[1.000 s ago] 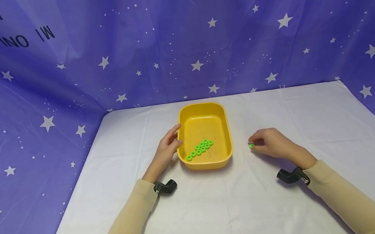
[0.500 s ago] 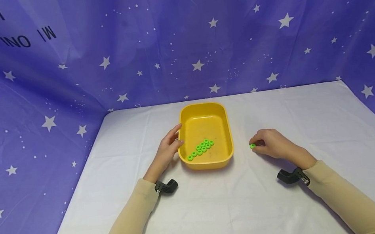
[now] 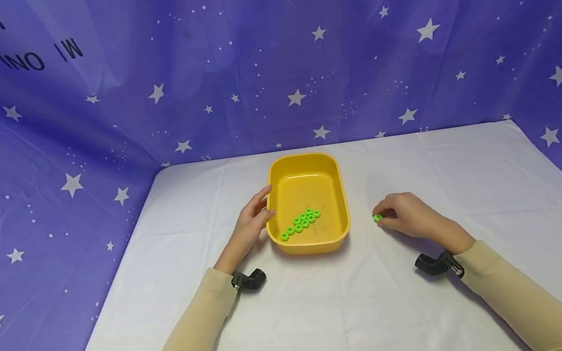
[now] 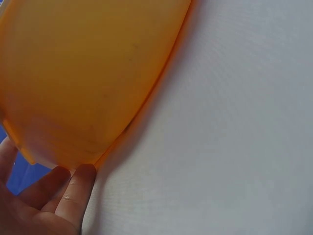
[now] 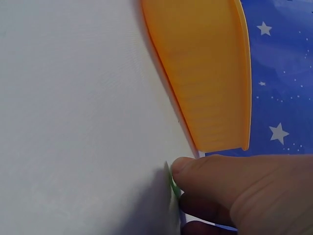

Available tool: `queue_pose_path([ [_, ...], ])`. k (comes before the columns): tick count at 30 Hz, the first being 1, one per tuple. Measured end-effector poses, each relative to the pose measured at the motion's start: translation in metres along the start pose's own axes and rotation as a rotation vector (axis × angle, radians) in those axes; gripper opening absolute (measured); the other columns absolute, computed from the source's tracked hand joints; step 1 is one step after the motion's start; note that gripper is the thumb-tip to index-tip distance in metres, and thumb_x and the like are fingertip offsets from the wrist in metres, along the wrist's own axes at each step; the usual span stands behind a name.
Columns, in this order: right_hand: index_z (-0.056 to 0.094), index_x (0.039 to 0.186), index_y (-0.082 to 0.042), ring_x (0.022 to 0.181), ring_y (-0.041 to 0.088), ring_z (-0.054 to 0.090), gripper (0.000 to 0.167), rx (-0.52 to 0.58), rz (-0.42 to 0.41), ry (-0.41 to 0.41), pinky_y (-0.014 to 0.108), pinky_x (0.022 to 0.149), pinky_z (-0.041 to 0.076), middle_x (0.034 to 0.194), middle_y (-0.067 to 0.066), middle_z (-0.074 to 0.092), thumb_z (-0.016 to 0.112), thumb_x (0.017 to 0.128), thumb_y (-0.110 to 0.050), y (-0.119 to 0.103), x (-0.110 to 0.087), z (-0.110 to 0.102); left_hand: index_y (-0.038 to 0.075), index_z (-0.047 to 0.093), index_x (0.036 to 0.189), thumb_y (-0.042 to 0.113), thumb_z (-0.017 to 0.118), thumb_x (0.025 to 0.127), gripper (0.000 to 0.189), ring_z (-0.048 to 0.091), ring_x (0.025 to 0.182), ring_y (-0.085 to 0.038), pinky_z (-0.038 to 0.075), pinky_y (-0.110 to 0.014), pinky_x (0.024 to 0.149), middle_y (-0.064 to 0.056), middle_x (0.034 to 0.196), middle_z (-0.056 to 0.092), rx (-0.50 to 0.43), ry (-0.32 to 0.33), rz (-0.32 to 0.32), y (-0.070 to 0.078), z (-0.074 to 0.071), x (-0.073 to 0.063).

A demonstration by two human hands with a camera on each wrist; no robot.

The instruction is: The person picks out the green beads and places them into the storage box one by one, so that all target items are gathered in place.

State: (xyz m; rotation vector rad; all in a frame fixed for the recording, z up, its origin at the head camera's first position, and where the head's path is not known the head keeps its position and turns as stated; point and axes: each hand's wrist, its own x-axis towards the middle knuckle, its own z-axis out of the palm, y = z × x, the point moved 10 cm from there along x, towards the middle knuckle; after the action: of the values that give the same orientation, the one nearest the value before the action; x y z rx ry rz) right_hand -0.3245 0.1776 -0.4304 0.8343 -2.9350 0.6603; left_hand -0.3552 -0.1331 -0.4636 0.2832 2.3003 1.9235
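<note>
A yellow tub stands on the white cloth. Inside it, several small green rings with dark centres lie in two slanting rows near its front left. My left hand touches the tub's left side, thumb and a finger at the rim. In the left wrist view, fingertips rest low against the tub's outer wall. To the right of the tub, my right hand pinches one green ring between thumb and fingers, close to the cloth. From the right wrist only a thin edge of that green ring shows.
The white cloth covers the table on all sides of the tub. A purple curtain with white stars hangs behind and to both sides. Black curved mounts sit on both wrists.
Both hands and the tub keep their places. The green ring at my right fingertips has shifted only very slightly.
</note>
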Motion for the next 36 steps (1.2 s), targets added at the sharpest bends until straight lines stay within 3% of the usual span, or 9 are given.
queue_pose_path([
  [18,0.077,0.106,0.0,0.073,0.012,0.062,0.022,0.011,-0.057,0.071,0.029,0.067,0.053,0.087,0.006,0.076,0.075,0.085,-0.008,-0.016,0.013,-0.02,0.026,0.041,0.157,0.015,0.055,0.095,0.065,0.051,0.139,-0.034,0.052,-0.045,0.103,-0.016,0.157,0.048,0.031,0.016,-0.002,0.001,-0.002,0.0],
  [27,0.077,0.109,-0.001,0.079,0.018,0.068,0.023,0.038,-0.105,0.134,0.034,0.071,0.055,0.098,0.011,0.079,0.074,0.088,-0.011,-0.042,0.032,-0.035,0.027,0.041,0.157,0.016,0.055,0.095,0.065,0.051,0.14,-0.033,0.052,-0.04,0.1,-0.015,0.157,0.047,0.03,0.02,-0.004,0.0,-0.003,0.0],
  [36,0.076,0.111,0.001,0.082,0.023,0.068,0.025,0.09,-0.125,0.138,0.043,0.075,0.059,0.1,0.014,0.078,0.073,0.09,-0.01,-0.07,0.053,-0.037,0.027,0.039,0.158,0.014,0.055,0.096,0.066,0.049,0.141,-0.032,0.052,-0.04,0.101,-0.015,0.159,0.045,0.026,0.01,-0.026,-0.002,-0.002,0.0],
])
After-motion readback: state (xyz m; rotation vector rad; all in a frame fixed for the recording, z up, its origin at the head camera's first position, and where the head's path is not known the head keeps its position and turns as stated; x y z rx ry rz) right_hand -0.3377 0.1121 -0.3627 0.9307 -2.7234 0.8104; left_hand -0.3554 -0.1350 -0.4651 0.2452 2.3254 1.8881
